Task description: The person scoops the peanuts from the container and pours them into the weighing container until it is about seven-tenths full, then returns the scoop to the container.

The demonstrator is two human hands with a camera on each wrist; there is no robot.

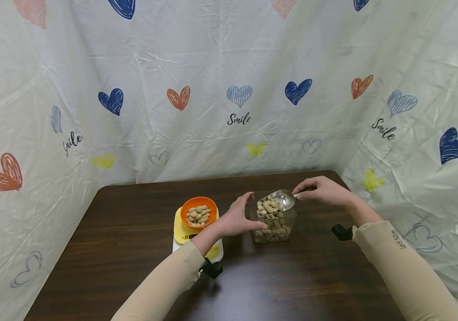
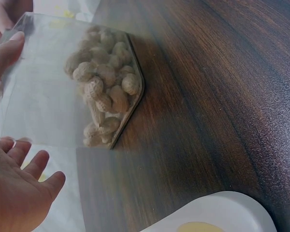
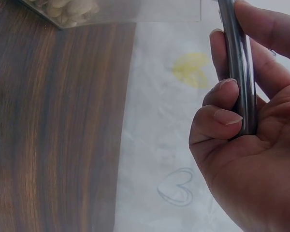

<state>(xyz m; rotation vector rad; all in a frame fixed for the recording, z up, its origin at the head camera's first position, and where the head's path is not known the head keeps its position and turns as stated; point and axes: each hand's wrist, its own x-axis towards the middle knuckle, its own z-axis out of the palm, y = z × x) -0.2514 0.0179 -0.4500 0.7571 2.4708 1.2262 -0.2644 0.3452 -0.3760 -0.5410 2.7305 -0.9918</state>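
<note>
A clear plastic container (image 1: 273, 232) holds unshelled peanuts (image 2: 106, 72) and stands on the table. My left hand (image 1: 239, 218) holds this container from its left side, thumb on the near wall and fingers toward the far wall. My right hand (image 1: 325, 191) grips the handle of a metal scoop (image 1: 284, 199); in the right wrist view the fingers curl round that handle (image 3: 240, 72). The scoop's bowl sits in the container's mouth, over the peanuts. Whether peanuts lie in the bowl, I cannot tell.
Left of the container, an orange bowl (image 1: 215, 209) with several peanuts rests on a yellow-and-white kitchen scale (image 1: 178, 234). My left forearm passes over part of the scale. The dark wooden table (image 1: 132, 240) is bordered by a white curtain (image 1: 201, 142) printed with hearts.
</note>
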